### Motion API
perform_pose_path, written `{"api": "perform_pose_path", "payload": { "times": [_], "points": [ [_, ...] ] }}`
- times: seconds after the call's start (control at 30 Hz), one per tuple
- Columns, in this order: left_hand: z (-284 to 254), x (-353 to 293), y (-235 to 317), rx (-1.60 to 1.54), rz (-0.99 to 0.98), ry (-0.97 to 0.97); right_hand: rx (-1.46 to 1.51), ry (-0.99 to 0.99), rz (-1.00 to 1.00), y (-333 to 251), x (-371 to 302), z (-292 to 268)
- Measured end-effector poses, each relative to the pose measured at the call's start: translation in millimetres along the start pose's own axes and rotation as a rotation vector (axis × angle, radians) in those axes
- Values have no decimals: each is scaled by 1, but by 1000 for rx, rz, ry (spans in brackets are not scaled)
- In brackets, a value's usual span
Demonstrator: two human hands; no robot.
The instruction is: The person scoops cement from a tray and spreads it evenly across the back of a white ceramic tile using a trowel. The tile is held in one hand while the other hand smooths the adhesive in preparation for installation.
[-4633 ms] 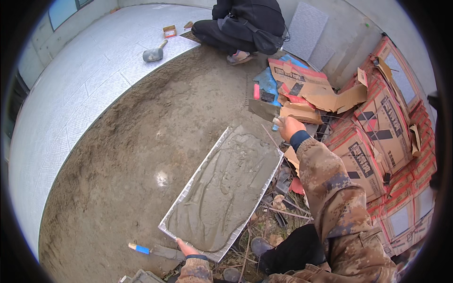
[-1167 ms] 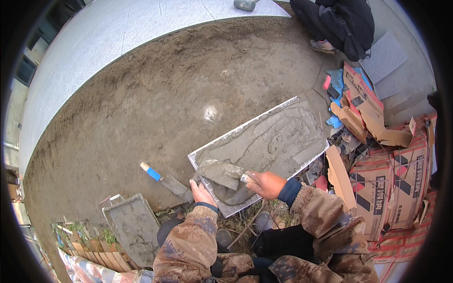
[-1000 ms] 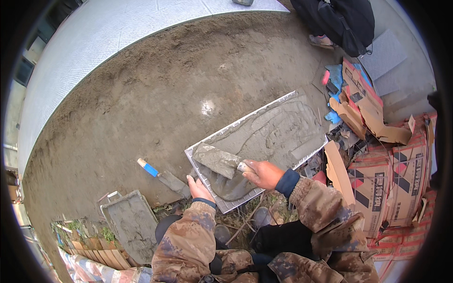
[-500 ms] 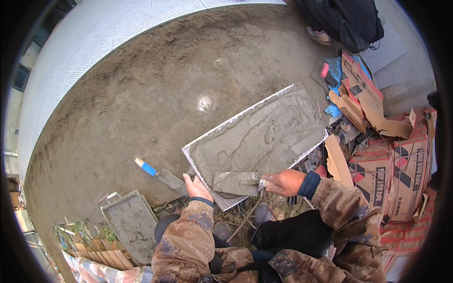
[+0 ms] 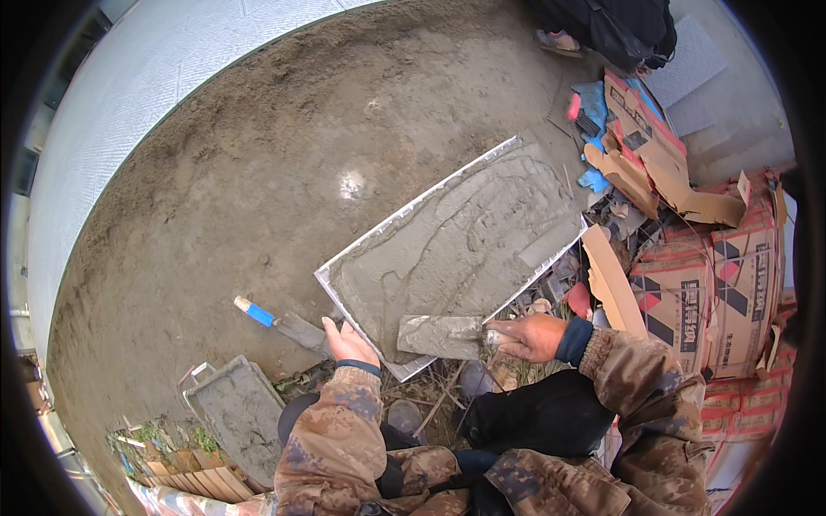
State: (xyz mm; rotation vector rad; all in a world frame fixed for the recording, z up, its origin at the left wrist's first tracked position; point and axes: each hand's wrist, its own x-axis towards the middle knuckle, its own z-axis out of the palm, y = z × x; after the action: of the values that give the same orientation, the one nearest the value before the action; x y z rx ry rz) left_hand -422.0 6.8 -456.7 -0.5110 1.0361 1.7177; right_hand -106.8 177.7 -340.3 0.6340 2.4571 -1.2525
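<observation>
A large rectangular tile [image 5: 320, 273] lies slantwise before me, its upper face spread with wet grey mortar [image 5: 465, 228]. My left hand [image 5: 351, 346], palm up, is at the tile's near left corner; its thumb shows outside the edge, and the other fingers are partly hidden, seemingly under the tile. In my right hand [image 5: 532, 337] is the handle of a flat trowel [image 5: 440, 335], the fingers wrapped round it. The mortar-smeared blade lies over the tile's near edge. Left of the tile, a second trowel [image 5: 256, 312] with a blue and wooden handle rests on the ground.
A mortar-filled tub [image 5: 234, 413] stands at lower left. To the right are torn cardboard [image 5: 654, 150], stacked red-and-brown boxes [image 5: 688, 301] and rubble. A person in dark clothes [image 5: 611, 30] is at the far right. Paving [image 5: 129, 112] borders the bare ground.
The trowel in my right hand has slid a little to the right along the tile's near edge. My left hand stays at the corner. The whole view has shifted slightly.
</observation>
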Motion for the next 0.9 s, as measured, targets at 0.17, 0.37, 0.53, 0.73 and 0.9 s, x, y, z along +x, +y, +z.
{"api": "perform_pose_path", "payload": {
  "times": [0.17,0.37,0.53,0.73,0.9],
  "points": [
    [-3,1,0,-1,-25,-83,-106,-166,-36,-5,-4,7],
    [-4,2,0,-5,-31,-73,-247,-137,-79,-9,-17,9],
    [-4,2,1,-1,-48,-64,-288,13,68,3,-55,-17],
    [-3,0,2,39,-62,-76,-309,236,272,22,-106,-31],
    [-9,5,2,36,-54,-86,-255,414,457,47,-128,-27]
  ]
}}
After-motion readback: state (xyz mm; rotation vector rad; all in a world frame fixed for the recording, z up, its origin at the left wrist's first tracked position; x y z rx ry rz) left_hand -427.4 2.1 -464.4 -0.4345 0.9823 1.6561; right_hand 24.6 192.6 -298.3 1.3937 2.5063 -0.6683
